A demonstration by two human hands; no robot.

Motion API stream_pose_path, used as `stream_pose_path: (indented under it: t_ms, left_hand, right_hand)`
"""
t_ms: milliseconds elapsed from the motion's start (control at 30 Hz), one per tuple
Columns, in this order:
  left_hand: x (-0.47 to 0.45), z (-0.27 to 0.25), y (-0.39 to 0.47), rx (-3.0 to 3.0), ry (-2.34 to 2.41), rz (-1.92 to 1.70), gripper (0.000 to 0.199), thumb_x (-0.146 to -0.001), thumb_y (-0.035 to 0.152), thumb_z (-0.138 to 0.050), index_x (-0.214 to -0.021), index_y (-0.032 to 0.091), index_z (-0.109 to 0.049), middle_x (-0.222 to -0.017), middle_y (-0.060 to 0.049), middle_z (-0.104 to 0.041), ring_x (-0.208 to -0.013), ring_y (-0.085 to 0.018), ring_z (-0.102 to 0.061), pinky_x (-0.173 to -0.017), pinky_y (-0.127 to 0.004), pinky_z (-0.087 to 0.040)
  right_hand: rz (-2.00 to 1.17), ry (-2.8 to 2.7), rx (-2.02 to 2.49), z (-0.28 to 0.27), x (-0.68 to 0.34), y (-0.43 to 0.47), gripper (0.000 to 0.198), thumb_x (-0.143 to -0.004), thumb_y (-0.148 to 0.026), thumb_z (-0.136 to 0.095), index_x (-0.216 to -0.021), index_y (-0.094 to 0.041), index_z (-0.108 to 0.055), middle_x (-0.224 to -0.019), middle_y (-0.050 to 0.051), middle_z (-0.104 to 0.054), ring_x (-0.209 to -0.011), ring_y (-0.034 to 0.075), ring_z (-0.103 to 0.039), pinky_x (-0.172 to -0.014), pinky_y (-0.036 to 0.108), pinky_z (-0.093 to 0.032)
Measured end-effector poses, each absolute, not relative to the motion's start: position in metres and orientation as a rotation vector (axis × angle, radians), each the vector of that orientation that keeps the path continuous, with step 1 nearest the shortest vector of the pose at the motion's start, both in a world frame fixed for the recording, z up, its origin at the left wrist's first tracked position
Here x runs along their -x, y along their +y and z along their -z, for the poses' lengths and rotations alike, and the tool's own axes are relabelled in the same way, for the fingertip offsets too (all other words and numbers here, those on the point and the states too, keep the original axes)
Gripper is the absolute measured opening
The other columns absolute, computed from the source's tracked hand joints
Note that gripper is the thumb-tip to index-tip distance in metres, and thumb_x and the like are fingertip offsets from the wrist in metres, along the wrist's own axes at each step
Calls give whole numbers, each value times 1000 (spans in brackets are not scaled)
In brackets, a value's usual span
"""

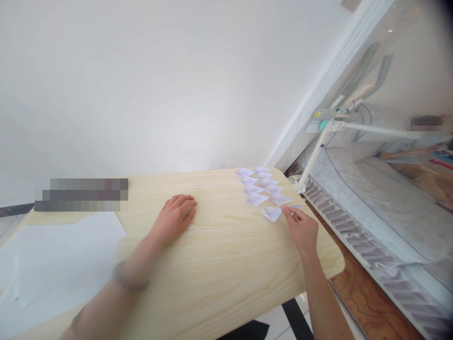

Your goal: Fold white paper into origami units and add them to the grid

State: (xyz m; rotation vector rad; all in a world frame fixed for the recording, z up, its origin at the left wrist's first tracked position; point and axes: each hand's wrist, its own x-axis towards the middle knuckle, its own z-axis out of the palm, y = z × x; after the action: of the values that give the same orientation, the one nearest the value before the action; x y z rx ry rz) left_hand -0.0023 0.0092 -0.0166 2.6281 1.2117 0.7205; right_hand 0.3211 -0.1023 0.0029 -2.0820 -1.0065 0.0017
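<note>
My right hand (302, 229) pinches a white folded paper boat (272, 214) between thumb and fingertips, low over the right end of the wooden table (212, 264). The fingers cover part of this boat. Just beyond it, several more paper boats (255, 198) with faint printed lines sit in two rows running toward the wall. My left hand (177, 215) lies palm down on the middle of the tabletop, its fingers loosely bent and holding nothing. A dark band circles the left wrist.
Large white paper sheets (67, 264) cover the table's left end, beside a blurred-out dark object (81, 194). A white wall (177, 94) borders the far edge. To the right stand a white metal stand (314, 151) and a bed (389, 208), with another person partly visible.
</note>
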Motion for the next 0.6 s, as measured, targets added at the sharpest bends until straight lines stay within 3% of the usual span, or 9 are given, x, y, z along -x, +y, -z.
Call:
stream_pose_path:
  t_ms: [167, 300, 600]
  left_hand:
    - [3, 16, 9, -2630, 1212, -727, 24, -85, 28, -39, -100, 21, -56, -108, -6, -56, -103, -22, -48, -90, -39, -38]
    - [2, 16, 9, -2629, 1205, -730, 24, -85, 27, -39, -101, 21, -56, -108, -6, -56, -102, -22, -48, -89, -39, -38]
    - [0, 14, 8, -2627, 1210, -704, 24, -85, 27, -39, -101, 22, -57, -109, -6, -55, -104, -22, -47, -90, -39, -38]
  right_hand:
    - [-44, -1060, 2010, 1, -313, -101, 44, -71, -52, -52, -80, -13, -71, -62, 5, -64, -53, 15, -50, -54, 24, -39]
    - [-27, -1154, 1984, 4, -305, -100, 43, -73, -52, -49, -81, -16, -71, -78, 8, -69, -62, 18, -57, -62, 27, -42]
    - [168, -1198, 2045, 11, -297, -97, 40, -78, -50, -46, -81, -19, -71, -61, 3, -64, -51, 13, -47, -54, 24, -34]
